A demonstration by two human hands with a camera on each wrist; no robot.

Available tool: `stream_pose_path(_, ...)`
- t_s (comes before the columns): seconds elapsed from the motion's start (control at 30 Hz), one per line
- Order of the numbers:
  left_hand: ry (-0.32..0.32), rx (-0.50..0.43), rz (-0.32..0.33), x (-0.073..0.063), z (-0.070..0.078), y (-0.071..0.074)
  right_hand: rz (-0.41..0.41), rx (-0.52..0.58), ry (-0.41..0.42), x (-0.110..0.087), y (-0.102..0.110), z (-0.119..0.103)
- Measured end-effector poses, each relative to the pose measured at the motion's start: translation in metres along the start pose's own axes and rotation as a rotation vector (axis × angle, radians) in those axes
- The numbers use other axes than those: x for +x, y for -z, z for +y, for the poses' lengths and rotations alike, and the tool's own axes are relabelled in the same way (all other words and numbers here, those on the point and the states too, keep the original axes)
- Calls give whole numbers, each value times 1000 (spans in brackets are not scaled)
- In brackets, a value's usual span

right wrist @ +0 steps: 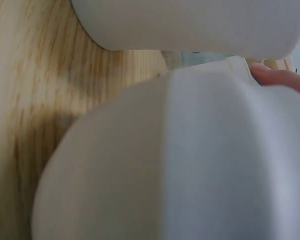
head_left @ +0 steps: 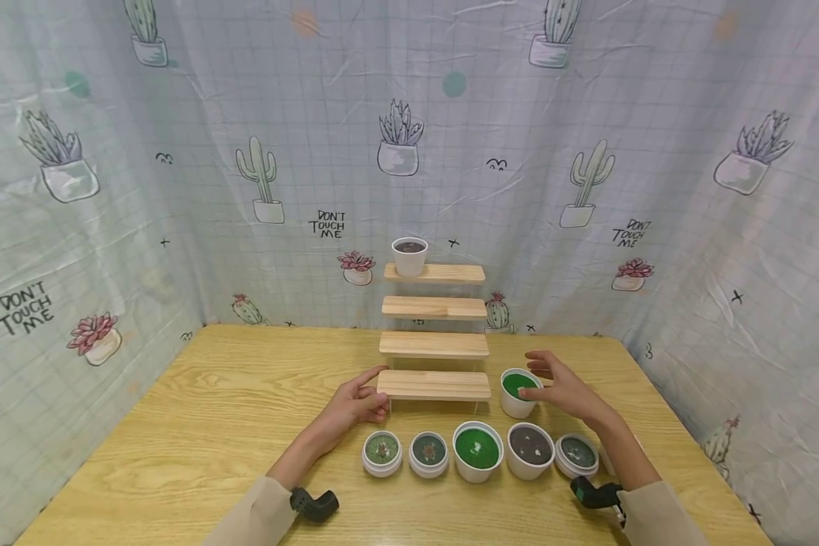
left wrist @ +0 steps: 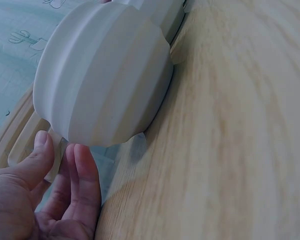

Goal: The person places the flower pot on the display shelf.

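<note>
My left hand [head_left: 356, 403] grips the left end of the lowest wooden step [head_left: 434, 385] of a tiered display stand. In the left wrist view, the thumb [left wrist: 42, 145] and fingers lie on opposite sides of the board. Around the right side of a white cup filled with green [head_left: 510, 383] is my right hand [head_left: 561, 388]. Its thumb lies over the cup's top, with the other fingers spread behind the rim. In the right wrist view, one fingertip [right wrist: 262, 70] shows beside a white rim; a ribbed white container [right wrist: 155, 165] hides most of that hand.
In front of the stand is a row: two low patterned containers [head_left: 382, 450], [head_left: 429, 452], a green-filled cup [head_left: 478, 447], a dark-filled cup [head_left: 529, 447] and another low container [head_left: 577, 455]. A dark-filled cup [head_left: 410, 258] sits on the top step. A printed curtain [head_left: 450, 197] hangs behind.
</note>
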State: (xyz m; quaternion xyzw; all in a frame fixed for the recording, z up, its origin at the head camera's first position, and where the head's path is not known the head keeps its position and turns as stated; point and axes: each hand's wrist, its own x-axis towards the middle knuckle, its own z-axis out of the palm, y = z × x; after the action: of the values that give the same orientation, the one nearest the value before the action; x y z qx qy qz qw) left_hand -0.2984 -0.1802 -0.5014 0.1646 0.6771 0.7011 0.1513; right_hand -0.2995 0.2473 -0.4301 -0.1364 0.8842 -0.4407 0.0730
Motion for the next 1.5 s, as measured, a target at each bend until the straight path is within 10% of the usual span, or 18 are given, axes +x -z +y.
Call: stream_pose_path(1.5,-1,4,10,0,-1,-1,-100,-2,33,1,-6,12)
